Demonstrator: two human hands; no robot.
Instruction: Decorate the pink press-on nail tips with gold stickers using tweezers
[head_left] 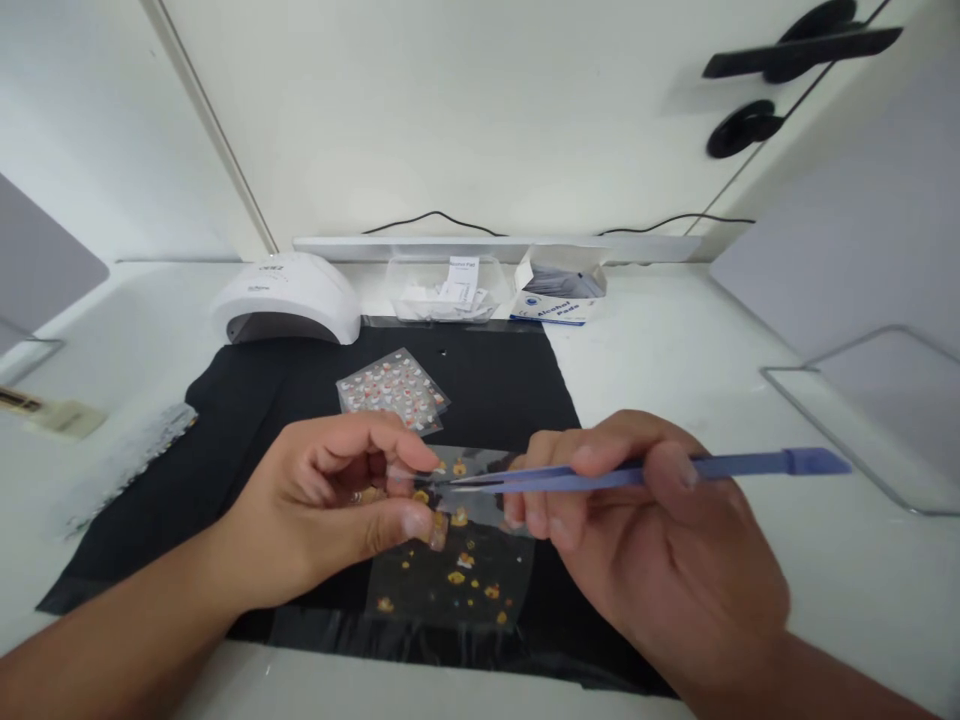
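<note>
Purple tweezers (600, 478) are held in my right hand (652, 520), their tips pointing left toward my left fingers. My left hand (337, 510) is closed in a pinch near those tips, with a small clear piece (438, 530) between or at its thumb and fingers. Beneath both hands is a clear sticker sheet (450, 590) with small yellow and orange designs; the fingers of my right hand touch or overlap its upper right part. Whether the tweezer tips grip anything is too small to tell.
On the black mat (502, 380) lie white-and-red sticker sheets (390, 385). Behind stand a white lamp (289, 295), a clear tray (405, 300) with packets and an alcohol pad box (555, 308). A clear bundle (120, 465) and a brush (56, 415) are at left.
</note>
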